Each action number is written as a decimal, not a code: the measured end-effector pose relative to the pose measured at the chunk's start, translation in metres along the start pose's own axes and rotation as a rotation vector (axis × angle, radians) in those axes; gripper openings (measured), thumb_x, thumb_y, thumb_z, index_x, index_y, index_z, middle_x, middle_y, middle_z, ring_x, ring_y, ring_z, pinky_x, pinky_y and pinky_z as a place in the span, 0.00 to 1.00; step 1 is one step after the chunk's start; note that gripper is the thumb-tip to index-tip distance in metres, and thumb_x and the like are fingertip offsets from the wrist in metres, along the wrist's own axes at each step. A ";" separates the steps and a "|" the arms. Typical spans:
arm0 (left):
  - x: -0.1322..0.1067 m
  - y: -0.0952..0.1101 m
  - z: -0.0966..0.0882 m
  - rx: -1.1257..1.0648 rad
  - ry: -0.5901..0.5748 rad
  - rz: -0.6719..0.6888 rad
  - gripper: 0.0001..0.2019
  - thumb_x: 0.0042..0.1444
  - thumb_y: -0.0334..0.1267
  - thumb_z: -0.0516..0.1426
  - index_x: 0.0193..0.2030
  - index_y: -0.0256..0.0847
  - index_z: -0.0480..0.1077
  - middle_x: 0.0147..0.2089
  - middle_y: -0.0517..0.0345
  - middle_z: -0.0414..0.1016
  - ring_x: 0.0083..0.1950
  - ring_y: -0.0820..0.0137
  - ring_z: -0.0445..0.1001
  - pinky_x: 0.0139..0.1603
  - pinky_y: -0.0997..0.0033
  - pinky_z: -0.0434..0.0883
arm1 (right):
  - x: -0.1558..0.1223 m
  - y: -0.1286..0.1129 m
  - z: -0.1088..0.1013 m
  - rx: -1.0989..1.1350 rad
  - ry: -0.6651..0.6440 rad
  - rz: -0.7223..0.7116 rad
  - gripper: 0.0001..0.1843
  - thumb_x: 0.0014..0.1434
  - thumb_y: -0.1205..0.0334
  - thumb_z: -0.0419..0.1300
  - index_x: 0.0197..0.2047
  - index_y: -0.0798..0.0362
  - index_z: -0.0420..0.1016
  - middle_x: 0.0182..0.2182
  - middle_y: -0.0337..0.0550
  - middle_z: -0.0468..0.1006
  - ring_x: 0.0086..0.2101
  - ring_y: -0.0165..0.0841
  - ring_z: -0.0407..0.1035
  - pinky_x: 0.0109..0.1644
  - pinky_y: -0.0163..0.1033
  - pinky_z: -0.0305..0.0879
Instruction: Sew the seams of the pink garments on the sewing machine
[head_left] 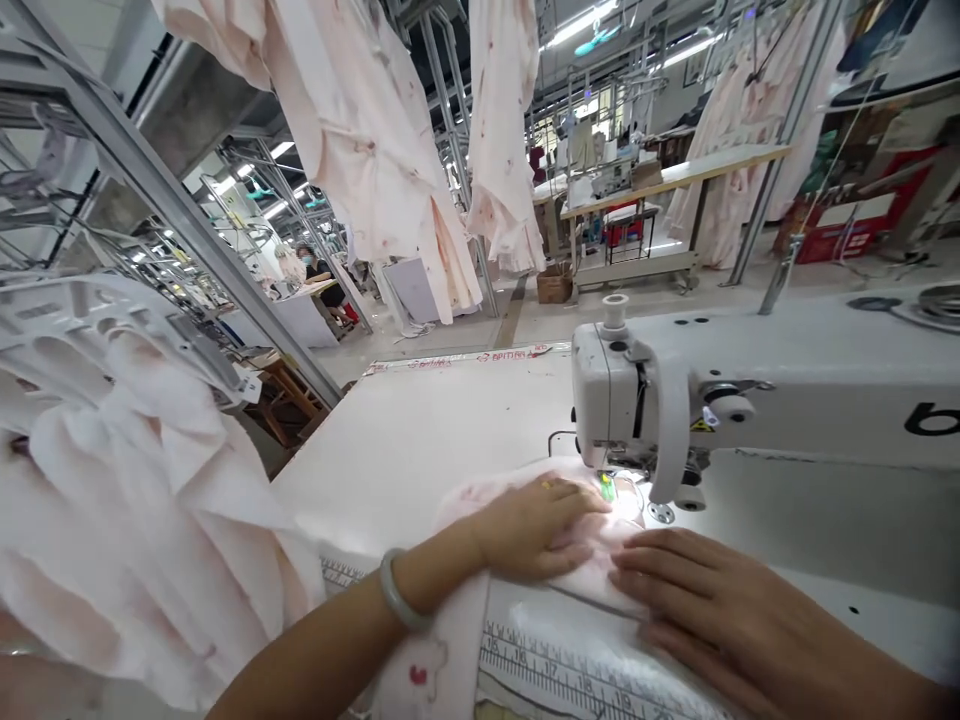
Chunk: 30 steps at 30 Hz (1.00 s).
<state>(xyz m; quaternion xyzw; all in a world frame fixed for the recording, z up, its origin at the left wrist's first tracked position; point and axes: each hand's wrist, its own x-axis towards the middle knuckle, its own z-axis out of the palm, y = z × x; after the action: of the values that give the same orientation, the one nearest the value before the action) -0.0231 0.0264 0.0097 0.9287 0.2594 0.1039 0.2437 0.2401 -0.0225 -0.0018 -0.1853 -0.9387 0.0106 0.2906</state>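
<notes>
- Pale pink printed fabric [600, 575] lies bunched under both hands on the white sewing table [420, 450], its far end running in under the presser foot [622, 465] of the sewing machine [615, 390]; glare hides the exact point beneath the needle
- Its long axis runs from the presser foot back toward the person and down to the lower left, where a looser length falls away
- Left hand [536, 530], with a pale bangle [397, 590] on the wrist, is nearer the presser foot, its fingertips just beside it
- Right hand [697, 600] sits nearer the person and to the right, fingers pointing toward the left hand
- Neither hand pinches or clamps: both lie open and palm down on the cloth, just apart
- Printed ruler scale [570, 670] shows beyond the fabric's near side, and ruffled pink garments [127, 520] heap up left of the table
</notes>
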 end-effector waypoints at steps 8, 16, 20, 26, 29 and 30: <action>0.018 -0.005 0.016 -0.121 0.306 -0.297 0.11 0.63 0.45 0.63 0.45 0.40 0.70 0.53 0.46 0.72 0.58 0.56 0.71 0.61 0.53 0.72 | -0.003 0.006 0.003 -0.041 -0.014 0.032 0.14 0.76 0.52 0.58 0.52 0.50 0.81 0.48 0.45 0.86 0.46 0.36 0.81 0.50 0.37 0.78; 0.013 -0.006 0.026 -0.141 0.420 -0.265 0.08 0.56 0.30 0.61 0.34 0.42 0.64 0.46 0.52 0.70 0.46 0.66 0.73 0.43 0.69 0.75 | -0.008 0.013 0.013 -0.150 0.017 0.014 0.19 0.76 0.53 0.56 0.63 0.51 0.77 0.52 0.46 0.85 0.48 0.40 0.81 0.51 0.46 0.80; 0.009 -0.007 0.027 -0.014 0.427 -0.185 0.06 0.58 0.28 0.58 0.42 0.41 0.69 0.50 0.50 0.72 0.51 0.64 0.75 0.47 0.67 0.77 | -0.008 0.016 0.016 -0.156 0.032 0.059 0.23 0.76 0.52 0.56 0.68 0.51 0.73 0.53 0.46 0.84 0.49 0.41 0.81 0.49 0.46 0.81; 0.007 -0.004 0.021 0.297 0.208 0.090 0.13 0.70 0.28 0.52 0.54 0.37 0.75 0.60 0.46 0.77 0.63 0.59 0.74 0.67 0.57 0.73 | -0.008 0.016 0.015 -0.173 0.003 0.055 0.22 0.77 0.51 0.55 0.66 0.52 0.73 0.53 0.45 0.84 0.50 0.38 0.80 0.49 0.44 0.79; 0.007 -0.005 0.022 0.362 0.146 0.102 0.14 0.71 0.28 0.50 0.56 0.32 0.75 0.58 0.46 0.80 0.59 0.59 0.77 0.67 0.57 0.73 | -0.006 0.016 0.013 -0.207 0.002 0.040 0.21 0.78 0.53 0.52 0.65 0.54 0.73 0.52 0.44 0.85 0.49 0.37 0.80 0.49 0.43 0.77; 0.007 -0.005 0.023 0.369 0.144 0.095 0.15 0.71 0.28 0.51 0.57 0.32 0.75 0.58 0.46 0.80 0.59 0.59 0.77 0.66 0.57 0.73 | -0.006 0.016 0.012 -0.227 0.001 0.033 0.20 0.79 0.53 0.51 0.64 0.54 0.73 0.51 0.44 0.85 0.48 0.38 0.80 0.49 0.44 0.76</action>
<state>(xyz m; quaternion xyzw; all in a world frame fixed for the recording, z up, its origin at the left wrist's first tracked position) -0.0122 0.0248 -0.0126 0.9590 0.2467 0.1321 0.0452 0.2432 -0.0082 -0.0168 -0.2327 -0.9305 -0.0911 0.2678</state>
